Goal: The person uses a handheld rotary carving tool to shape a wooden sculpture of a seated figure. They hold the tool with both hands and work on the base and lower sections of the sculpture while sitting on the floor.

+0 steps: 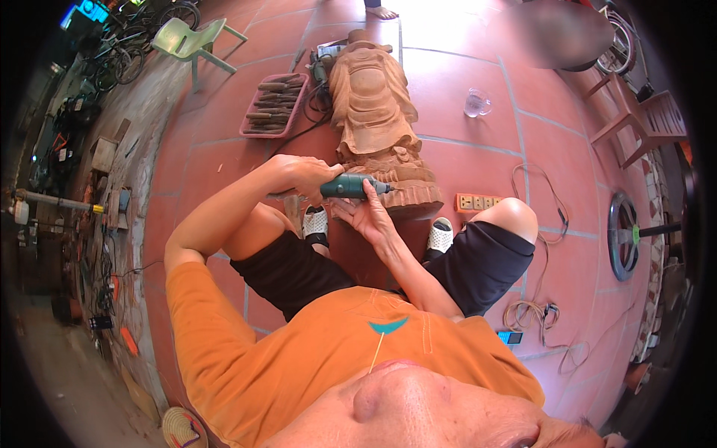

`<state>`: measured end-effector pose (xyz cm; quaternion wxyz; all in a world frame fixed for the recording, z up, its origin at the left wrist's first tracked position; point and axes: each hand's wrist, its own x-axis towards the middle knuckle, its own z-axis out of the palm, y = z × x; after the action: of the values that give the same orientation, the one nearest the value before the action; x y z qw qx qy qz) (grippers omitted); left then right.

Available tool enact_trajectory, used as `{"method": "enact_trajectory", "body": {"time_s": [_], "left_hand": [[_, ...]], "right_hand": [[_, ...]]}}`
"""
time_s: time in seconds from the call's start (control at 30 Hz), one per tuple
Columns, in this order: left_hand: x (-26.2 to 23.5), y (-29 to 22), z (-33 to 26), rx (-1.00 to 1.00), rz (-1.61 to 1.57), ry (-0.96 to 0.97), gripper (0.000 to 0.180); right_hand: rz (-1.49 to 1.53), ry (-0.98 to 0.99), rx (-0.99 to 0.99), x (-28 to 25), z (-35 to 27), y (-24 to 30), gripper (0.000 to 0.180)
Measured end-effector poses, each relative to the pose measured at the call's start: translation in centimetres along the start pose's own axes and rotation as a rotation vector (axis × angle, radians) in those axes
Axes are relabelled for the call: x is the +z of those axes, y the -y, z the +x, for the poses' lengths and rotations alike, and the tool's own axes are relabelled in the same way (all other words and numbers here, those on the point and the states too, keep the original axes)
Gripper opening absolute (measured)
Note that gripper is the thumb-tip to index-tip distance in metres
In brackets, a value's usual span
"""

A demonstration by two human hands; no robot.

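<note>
A carved wooden statue [371, 104] of a robed figure with a round belly lies face up on the tiled floor, its base towards me. My left hand [308, 178] is wrapped round the rear of a green die grinder [348, 187]. My right hand [367, 214] steadies the grinder's front end, thumb on top and fingers underneath. The tool's nose points right, over the statue's base; whether its bit touches the wood I cannot tell. My feet, in white and black sandals, are either side of the base.
A pink basket [254, 134] of chisels stands left of the statue, beside a second power tool [320, 71]. At right are a glass [476, 103], an orange socket strip [478, 202], loose cable [532, 313] and a phone [510, 337]. Another person's foot [382, 13] shows beyond.
</note>
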<state>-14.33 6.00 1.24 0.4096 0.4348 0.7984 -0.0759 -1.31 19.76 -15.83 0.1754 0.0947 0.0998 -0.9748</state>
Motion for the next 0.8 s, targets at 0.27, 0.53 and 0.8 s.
{"method": "enact_trajectory", "body": {"time_s": [0.27,0.53,0.8], "left_hand": [[-0.2,-0.3,-0.1,0.033,0.062,-0.016,0.079],[0.1,0.0,-0.1,0.012,0.054,-0.008,0.082],[-0.6,-1.2,-0.7,0.011,0.060,-0.035,0.073]], "right_hand": [[-0.034,0.001,-0.015,0.2,-0.2,0.2,0.061],[-0.001,0.004,0.011,0.6,0.0,0.3,0.063],[0.017,0.024,0.000,0.0,0.1,0.2,0.056]]}}
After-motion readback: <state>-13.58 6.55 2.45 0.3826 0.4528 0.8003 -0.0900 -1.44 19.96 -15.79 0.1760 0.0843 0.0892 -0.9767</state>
